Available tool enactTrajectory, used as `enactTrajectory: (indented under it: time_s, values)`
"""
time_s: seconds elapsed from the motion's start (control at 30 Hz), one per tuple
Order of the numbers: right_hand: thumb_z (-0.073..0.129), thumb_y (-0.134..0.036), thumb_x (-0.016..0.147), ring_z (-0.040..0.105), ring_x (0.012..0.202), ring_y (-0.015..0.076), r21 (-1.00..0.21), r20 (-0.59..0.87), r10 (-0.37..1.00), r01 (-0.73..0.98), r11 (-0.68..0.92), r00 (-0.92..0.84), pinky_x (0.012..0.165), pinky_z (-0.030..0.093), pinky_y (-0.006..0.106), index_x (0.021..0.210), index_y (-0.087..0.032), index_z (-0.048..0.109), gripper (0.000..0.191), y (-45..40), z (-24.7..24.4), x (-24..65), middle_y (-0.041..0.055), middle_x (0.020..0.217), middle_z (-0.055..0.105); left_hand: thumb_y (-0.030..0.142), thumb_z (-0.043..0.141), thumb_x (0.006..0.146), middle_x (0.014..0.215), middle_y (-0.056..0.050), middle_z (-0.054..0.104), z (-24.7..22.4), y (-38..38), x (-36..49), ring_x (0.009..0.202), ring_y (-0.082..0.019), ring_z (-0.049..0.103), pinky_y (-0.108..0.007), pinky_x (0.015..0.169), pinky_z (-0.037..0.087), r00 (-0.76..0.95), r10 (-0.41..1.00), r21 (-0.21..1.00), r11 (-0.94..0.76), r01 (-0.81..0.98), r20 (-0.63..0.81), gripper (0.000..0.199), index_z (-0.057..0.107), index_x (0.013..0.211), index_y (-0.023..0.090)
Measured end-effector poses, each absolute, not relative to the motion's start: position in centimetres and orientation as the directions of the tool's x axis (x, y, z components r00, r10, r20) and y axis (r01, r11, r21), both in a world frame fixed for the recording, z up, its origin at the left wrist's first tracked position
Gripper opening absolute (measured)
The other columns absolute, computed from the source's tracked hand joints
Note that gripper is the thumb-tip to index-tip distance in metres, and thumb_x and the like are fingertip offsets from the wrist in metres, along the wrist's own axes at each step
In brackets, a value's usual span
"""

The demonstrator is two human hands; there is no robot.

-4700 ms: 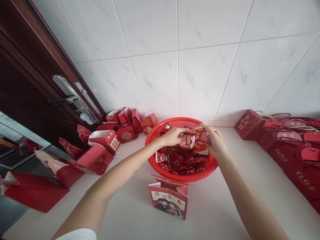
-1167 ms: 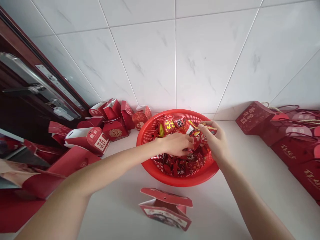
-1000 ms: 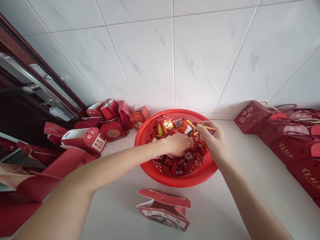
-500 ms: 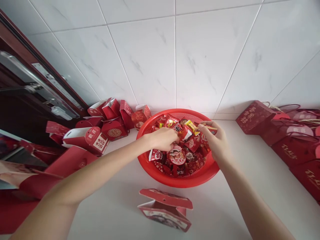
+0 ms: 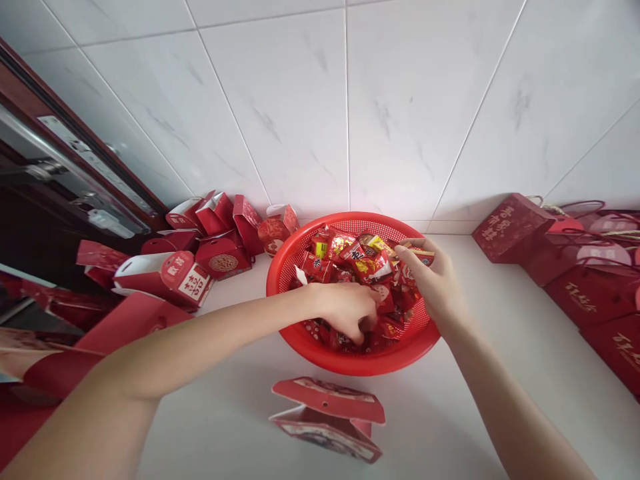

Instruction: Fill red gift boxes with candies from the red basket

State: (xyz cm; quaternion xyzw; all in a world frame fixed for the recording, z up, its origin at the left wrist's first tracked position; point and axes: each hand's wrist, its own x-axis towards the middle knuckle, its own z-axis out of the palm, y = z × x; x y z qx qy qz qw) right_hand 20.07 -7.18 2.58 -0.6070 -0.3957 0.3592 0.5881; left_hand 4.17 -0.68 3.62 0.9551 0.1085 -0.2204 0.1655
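Observation:
A red plastic basket (image 5: 350, 365) with a perforated wall holds several wrapped sweets (image 5: 315, 265), mostly red with some yellow. My left hand (image 5: 350, 310) reaches into its front middle, fingers bent down among the wrappers; whatever they grip is hidden. At the basket's right rim my right hand (image 5: 433, 277) pinches a small red and yellow packet (image 5: 419, 254) between thumb and fingers. In front of the basket stands a small red paper box (image 5: 327, 420) with its top open.
Several red gift boxes (image 5: 223, 257) crowd the left side, near a dark door with a metal handle (image 5: 45, 170). Red gift bags (image 5: 575, 297) line the right. A white tiled wall (image 5: 300, 120) rises behind the white counter (image 5: 225, 427).
My left hand has moved right and toward me within the basket, uncovering sweets at the back left and covering the round-labelled one in front. My right hand keeps its packet.

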Motion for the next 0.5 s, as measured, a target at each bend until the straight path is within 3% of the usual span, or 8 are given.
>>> enactTrajectory:
  time_s: [0.1, 0.27, 0.5]
  values:
    - [0.074, -0.056, 0.076, 0.063, 0.059, 0.0168, -0.997, 0.025, 0.906, 0.072, -0.006, 0.423, 0.050, 0.050, 0.027, 0.097, -0.021, 0.065, 0.042, -7.1, 2.6, 20.1, 0.0021, 0.078, 0.070, 0.020, 0.070, 0.076, 0.093, -0.006, 0.069, 4.3, -0.5, 2.8, 0.073, -0.018, 0.060, -0.031, 0.058, 0.038, 0.899, 0.194, 0.184, -0.941, 0.283, -0.393, 0.008, 0.075, 0.071, 0.018]
    - [0.073, -0.054, 0.078, 0.066, 0.063, 0.0178, -0.995, 0.002, 0.910, 0.087, -0.038, 0.415, 0.053, 0.053, 0.028, 0.097, -0.021, 0.065, 0.039, -7.3, 2.9, 20.0, 0.0038, 0.083, 0.072, 0.013, 0.068, 0.077, 0.080, -0.004, 0.066, 5.2, -0.1, 0.6, 0.077, -0.019, 0.060, -0.031, 0.062, 0.040, 0.930, 0.219, 0.190, -0.940, 0.282, -0.295, 0.013, 0.075, 0.067, 0.018]
    - [0.073, -0.053, 0.079, 0.064, 0.063, 0.0168, -0.991, 0.005, 0.909, 0.123, -0.051, 0.417, 0.052, 0.050, 0.027, 0.098, -0.021, 0.066, 0.038, -7.4, 2.9, 20.0, 0.0033, 0.083, 0.072, 0.008, 0.067, 0.075, 0.075, -0.004, 0.064, 6.3, -0.7, -1.0, 0.076, -0.018, 0.059, -0.030, 0.067, 0.042, 0.936, 0.268, 0.139, -0.943, 0.304, -0.229, 0.022, 0.069, 0.056, 0.018]
